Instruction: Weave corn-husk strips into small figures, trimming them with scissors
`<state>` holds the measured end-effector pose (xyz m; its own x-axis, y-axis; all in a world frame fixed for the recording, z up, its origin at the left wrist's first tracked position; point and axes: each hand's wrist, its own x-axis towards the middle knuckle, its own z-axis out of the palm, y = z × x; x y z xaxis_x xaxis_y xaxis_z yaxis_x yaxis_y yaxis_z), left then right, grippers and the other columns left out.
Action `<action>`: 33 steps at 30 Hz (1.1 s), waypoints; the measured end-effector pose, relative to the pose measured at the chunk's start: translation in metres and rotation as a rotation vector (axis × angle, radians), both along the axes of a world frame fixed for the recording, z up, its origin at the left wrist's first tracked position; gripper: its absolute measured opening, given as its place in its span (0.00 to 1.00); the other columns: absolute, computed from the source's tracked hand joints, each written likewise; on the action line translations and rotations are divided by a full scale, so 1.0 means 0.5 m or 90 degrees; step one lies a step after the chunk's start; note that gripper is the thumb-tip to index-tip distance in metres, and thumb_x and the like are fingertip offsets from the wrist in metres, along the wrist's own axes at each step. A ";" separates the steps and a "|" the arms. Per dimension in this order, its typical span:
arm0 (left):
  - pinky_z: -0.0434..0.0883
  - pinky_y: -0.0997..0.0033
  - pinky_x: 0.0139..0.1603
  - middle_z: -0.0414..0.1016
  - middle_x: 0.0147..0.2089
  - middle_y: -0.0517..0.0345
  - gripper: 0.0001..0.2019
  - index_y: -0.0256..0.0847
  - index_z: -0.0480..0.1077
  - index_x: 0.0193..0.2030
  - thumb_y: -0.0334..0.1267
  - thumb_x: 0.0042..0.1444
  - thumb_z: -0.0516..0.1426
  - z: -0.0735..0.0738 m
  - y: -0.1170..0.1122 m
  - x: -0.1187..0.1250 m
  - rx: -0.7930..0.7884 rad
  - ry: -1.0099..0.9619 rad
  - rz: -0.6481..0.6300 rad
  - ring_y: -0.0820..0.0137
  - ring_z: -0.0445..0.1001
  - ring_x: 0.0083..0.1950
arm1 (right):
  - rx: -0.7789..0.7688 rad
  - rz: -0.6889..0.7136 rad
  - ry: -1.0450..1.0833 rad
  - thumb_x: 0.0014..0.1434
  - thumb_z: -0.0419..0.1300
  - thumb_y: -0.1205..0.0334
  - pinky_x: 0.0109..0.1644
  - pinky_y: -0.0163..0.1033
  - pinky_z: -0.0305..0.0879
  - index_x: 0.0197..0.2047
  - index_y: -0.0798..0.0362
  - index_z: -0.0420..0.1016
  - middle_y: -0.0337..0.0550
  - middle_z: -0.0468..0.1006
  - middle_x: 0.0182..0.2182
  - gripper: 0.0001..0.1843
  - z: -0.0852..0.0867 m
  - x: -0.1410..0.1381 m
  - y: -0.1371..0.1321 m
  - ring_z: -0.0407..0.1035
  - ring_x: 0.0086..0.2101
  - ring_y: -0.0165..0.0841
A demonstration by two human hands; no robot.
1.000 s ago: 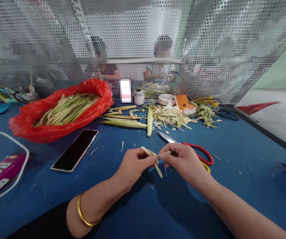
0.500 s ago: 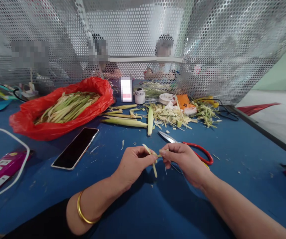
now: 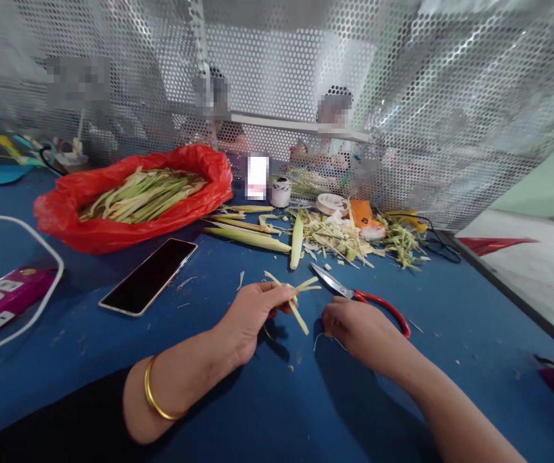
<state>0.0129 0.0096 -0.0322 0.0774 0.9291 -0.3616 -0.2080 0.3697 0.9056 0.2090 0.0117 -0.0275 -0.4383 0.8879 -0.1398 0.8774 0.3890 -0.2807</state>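
Above the blue tabletop, the left hand pinches crossed leaf strips, the longest slanting far-left to near-right; just right of them, the right hand is curled, its grip unclear.

Facing a brightly glinting, perforated metal partition beyond a blue tabletop. Noticing a white rail along it. Glimpsing a pale green wall and light grey floor at right.
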 end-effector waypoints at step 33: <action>0.71 0.70 0.43 0.78 0.30 0.55 0.09 0.35 0.78 0.27 0.37 0.39 0.68 0.012 -0.008 0.001 0.022 -0.122 -0.032 0.71 0.75 0.33 | -0.309 -0.176 0.676 0.52 0.65 0.51 0.19 0.30 0.50 0.34 0.54 0.72 0.36 0.73 0.24 0.15 0.023 -0.033 -0.016 0.56 0.16 0.21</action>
<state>0.0136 0.0057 -0.0264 0.1887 0.9339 -0.3037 -0.3590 0.3534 0.8638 0.1924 0.0035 -0.0162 -0.3409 0.9246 -0.1697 0.1555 -0.1226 -0.9802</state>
